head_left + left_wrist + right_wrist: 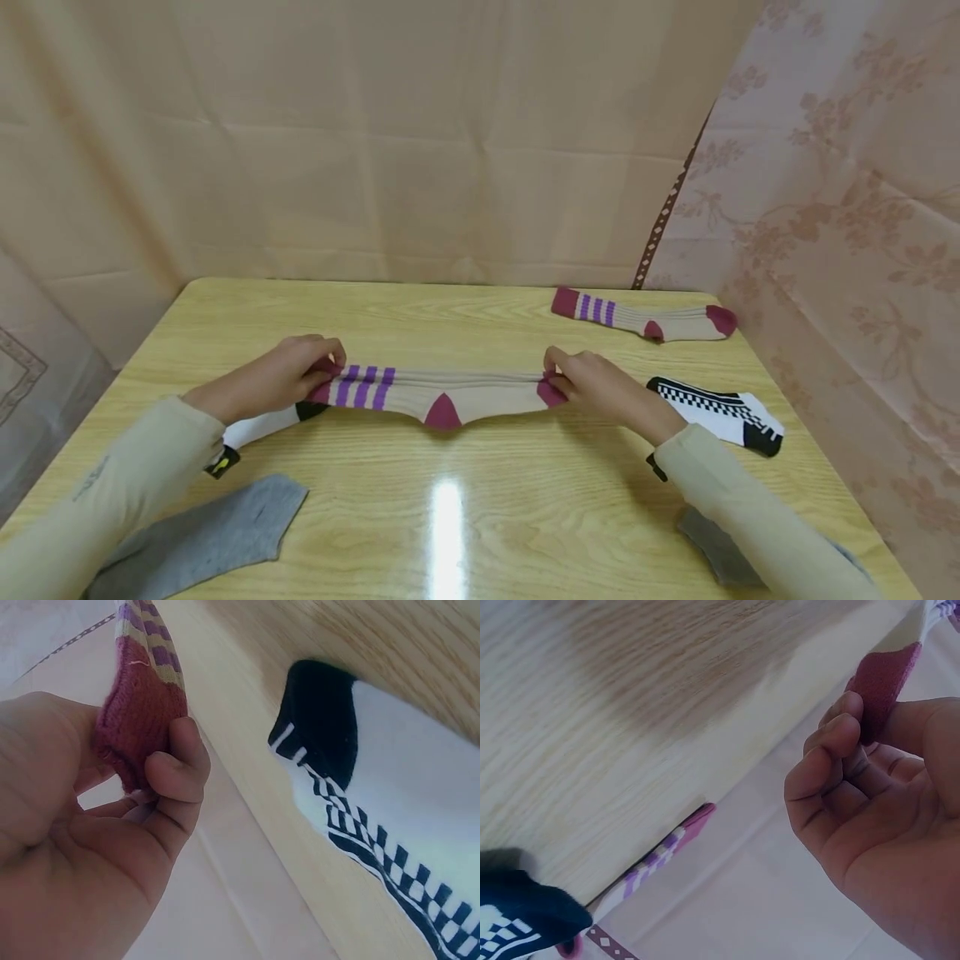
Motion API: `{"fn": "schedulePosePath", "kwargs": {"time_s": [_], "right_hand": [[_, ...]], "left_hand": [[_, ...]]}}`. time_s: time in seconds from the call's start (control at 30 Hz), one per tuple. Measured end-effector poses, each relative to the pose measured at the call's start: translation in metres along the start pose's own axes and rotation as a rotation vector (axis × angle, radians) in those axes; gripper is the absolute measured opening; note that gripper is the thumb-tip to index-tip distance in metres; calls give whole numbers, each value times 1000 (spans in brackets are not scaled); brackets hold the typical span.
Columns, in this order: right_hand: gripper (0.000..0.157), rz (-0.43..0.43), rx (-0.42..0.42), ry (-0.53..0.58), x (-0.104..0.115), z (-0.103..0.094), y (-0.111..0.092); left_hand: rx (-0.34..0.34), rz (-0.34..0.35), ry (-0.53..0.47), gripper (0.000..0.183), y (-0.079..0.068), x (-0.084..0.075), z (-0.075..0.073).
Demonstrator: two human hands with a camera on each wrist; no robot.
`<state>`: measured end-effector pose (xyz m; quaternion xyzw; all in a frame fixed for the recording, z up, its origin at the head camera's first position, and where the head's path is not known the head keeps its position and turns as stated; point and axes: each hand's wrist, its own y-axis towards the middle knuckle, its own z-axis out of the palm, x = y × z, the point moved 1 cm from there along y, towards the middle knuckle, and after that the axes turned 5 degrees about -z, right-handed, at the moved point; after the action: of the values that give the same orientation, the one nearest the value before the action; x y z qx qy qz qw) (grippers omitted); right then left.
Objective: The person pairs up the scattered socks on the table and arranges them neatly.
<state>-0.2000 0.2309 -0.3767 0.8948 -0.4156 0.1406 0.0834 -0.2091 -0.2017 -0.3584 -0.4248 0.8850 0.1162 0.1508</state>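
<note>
A cream sock (480, 398) with purple stripes and a maroon heel is stretched sideways above the table in the head view. My left hand (288, 377) pinches its maroon cuff (142, 712), the thumb partly behind the fabric in the left wrist view. At the other end, my right hand (600, 385) pinches the maroon toe (885, 682). The heel sags between the two hands. A matching striped sock (630, 315) lies flat near the back right edge of the table.
Black-and-white checkered socks lie on both sides: one (716, 412) beside my right forearm, another (262, 425) partly under my left wrist. A grey sock (217, 533) rests at front left; another grey piece (720, 546) is partly hidden by my right sleeve. A curtain (450, 150) hangs behind the table (495, 500).
</note>
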Motion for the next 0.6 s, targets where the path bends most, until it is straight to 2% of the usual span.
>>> {"fn": "schedulePosePath", "kwargs": {"time_s": [0.13, 0.3, 0.47, 0.6], "right_hand": [[9, 0, -27, -10, 0, 0, -7], [10, -12, -53, 15, -1, 1, -17], [11, 27, -42, 82, 0, 0, -30], [12, 33, -30, 82, 2, 2, -39]], "left_hand": [[-20, 36, -5, 18, 0, -4, 3], [-5, 34, 4, 17, -4, -11, 8], [2, 41, 11, 19, -12, -20, 15], [17, 35, -2, 19, -16, -26, 21]]}}
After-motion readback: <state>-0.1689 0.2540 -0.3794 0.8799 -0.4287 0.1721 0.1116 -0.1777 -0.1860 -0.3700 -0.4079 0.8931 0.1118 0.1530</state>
